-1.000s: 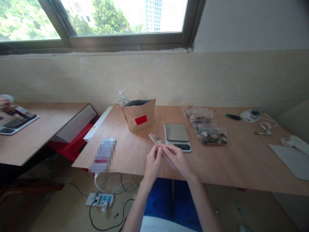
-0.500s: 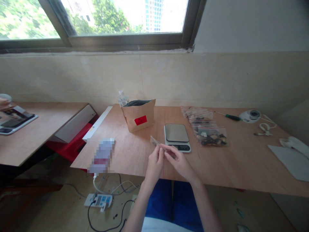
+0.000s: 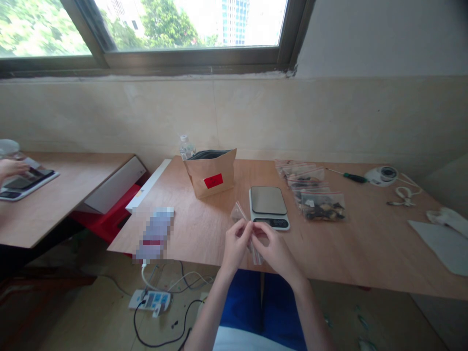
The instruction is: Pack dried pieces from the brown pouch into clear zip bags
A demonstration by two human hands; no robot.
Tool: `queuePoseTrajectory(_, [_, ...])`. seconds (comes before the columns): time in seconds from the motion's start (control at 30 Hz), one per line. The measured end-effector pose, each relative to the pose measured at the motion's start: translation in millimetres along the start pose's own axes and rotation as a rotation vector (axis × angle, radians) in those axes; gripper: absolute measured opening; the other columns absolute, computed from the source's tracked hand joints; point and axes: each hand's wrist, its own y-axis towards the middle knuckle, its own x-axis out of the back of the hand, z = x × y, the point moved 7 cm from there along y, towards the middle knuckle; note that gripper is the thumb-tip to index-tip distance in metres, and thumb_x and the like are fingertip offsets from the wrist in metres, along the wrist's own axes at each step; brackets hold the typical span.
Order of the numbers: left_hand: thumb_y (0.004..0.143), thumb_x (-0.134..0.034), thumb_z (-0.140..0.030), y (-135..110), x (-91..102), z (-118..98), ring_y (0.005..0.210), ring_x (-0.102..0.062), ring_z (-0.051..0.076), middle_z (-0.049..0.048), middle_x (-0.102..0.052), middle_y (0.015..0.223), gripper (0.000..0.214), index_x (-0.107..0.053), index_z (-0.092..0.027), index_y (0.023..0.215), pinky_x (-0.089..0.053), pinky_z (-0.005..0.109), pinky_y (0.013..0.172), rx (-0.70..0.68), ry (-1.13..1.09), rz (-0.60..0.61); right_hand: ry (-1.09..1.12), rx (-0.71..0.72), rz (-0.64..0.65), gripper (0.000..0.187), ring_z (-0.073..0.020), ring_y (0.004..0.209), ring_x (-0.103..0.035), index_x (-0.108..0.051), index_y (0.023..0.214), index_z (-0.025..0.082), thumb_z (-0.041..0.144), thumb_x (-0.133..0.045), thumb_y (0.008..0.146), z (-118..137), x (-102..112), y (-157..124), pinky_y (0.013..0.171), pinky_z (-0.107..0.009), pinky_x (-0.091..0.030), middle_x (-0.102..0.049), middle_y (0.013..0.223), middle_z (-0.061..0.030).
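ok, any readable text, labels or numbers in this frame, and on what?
Nothing legible.
The red label on the paper bag: dark marks, too small to read.
The scale panel: too small.
The flat item at the table edge: blurred out.
The held zip bag: no print seen.

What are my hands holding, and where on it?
A small clear plastic bag, pinched near its middle between the left hand and right hand.

Brown paper bag (image 3: 211, 171), red label (image 3: 213, 181); silver scale (image 3: 268, 206).
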Motion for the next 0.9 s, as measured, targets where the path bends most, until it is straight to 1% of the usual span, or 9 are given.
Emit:
queuePoseTrajectory(0.1, [0.085,-0.052,-0.040,1,-2.1,1,0.059,-0.039,0.010,-0.0032,-0.042,0.061,0.031,-0.049,-0.016,0.064,-0.032,0.021,0.056,-0.020,-0.052,0.006,0.010,-0.009,-0.026,0.029,-0.0196,0.097,-0.062,-0.054,0.115,0.021,0.028,-0.051,0.086,-3,-2,-2,0.085,-0.034,-0.050,-0.064,0.109,-0.0076])
queuePoseTrajectory(0.17, [0.085,-0.052,-0.038,1,-0.7,1,0.058,-0.038,0.010,-0.0037,-0.040,0.060,0.032,-0.047,-0.017,0.063,-0.032,0.021,0.056,-0.026,-0.060,-0.022,0.024,-0.010,-0.047,0.034,-0.0197,0.101,-0.062,-0.049,0.119,0.022,0.027,-0.052,0.086,-4,-4,-3,0.087,-0.034,-0.050,-0.064,0.111,-0.0079])
queuePoseTrajectory(0.23, [0.085,-0.052,-0.038,1,1.9,0,0.057,-0.036,0.009,-0.0043,-0.037,0.059,0.033,-0.044,-0.017,0.061,-0.030,0.021,0.054,-0.030,-0.055,-0.072,0.026,-0.006,-0.061,0.030,-0.0198,0.100,-0.062,-0.051,0.114,0.021,0.029,-0.052,0.085,-3,-5,-3,0.086,-0.033,-0.051,-0.065,0.108,-0.0081])
queuePoseTrajectory(0.3, [0.086,-0.050,-0.039,2,4.1,0,0.058,-0.036,0.009,-0.0044,-0.037,0.059,0.034,-0.043,-0.017,0.061,-0.030,0.021,0.054,-0.042,-0.050,-0.114,0.011,-0.006,-0.078,0.021,-0.0200,0.096,-0.064,-0.054,0.104,0.020,0.031,-0.052,0.086,0,-5,-1,0.084,-0.033,-0.051,-0.067,0.103,-0.0079])
queuePoseTrajectory(0.37, [0.087,-0.048,-0.040,3,4.3,0,0.059,-0.036,0.009,-0.0042,-0.038,0.060,0.034,-0.044,-0.017,0.062,-0.030,0.021,0.055,-0.056,-0.041,-0.125,-0.015,-0.010,-0.100,0.017,-0.0202,0.092,-0.065,-0.057,0.096,0.020,0.033,-0.051,0.087,3,-2,1,0.081,-0.032,-0.052,-0.068,0.097,-0.0076])
queuePoseTrajectory(0.53, [0.088,-0.045,-0.041,8,-0.9,-2,0.059,-0.036,0.010,-0.0039,-0.039,0.061,0.035,-0.045,-0.017,0.063,-0.029,0.021,0.055,-0.077,0.019,-0.043,-0.035,-0.042,-0.122,0.020,-0.0188,0.079,-0.068,-0.060,0.090,0.020,0.034,-0.045,0.089,5,4,7,0.068,-0.027,-0.053,-0.070,0.087,-0.0059])
queuePoseTrajectory(0.6, [0.088,-0.045,-0.041,10,-1.8,-3,0.059,-0.037,0.010,-0.0037,-0.040,0.061,0.035,-0.045,-0.017,0.064,-0.029,0.021,0.055,-0.078,0.022,-0.030,-0.024,-0.037,-0.124,0.021,-0.0184,0.080,-0.068,-0.060,0.092,0.020,0.035,-0.046,0.089,6,5,9,0.069,-0.027,-0.053,-0.070,0.088,-0.0056])
queuePoseTrajectory(0.73, [0.088,-0.046,-0.042,14,0.5,-4,0.059,-0.039,0.010,-0.0032,-0.043,0.061,0.035,-0.048,-0.016,0.064,-0.030,0.021,0.055,-0.068,-0.034,-0.043,-0.042,-0.018,-0.107,0.022,-0.0190,0.087,-0.067,-0.061,0.097,0.020,0.036,-0.051,0.086,7,7,12,0.077,-0.029,-0.053,-0.070,0.095,-0.0062])
queuePoseTrajectory(0.9, [0.085,-0.050,-0.042,19,-1.2,-6,0.059,-0.042,0.011,-0.0021,-0.046,0.060,0.035,-0.054,-0.015,0.063,-0.032,0.022,0.055,-0.066,-0.038,0.074,-0.133,0.004,-0.087,0.022,-0.0199,0.087,-0.067,-0.061,0.100,0.021,0.034,-0.048,0.088,5,7,11,0.074,-0.029,-0.052,-0.070,0.095,-0.0058])
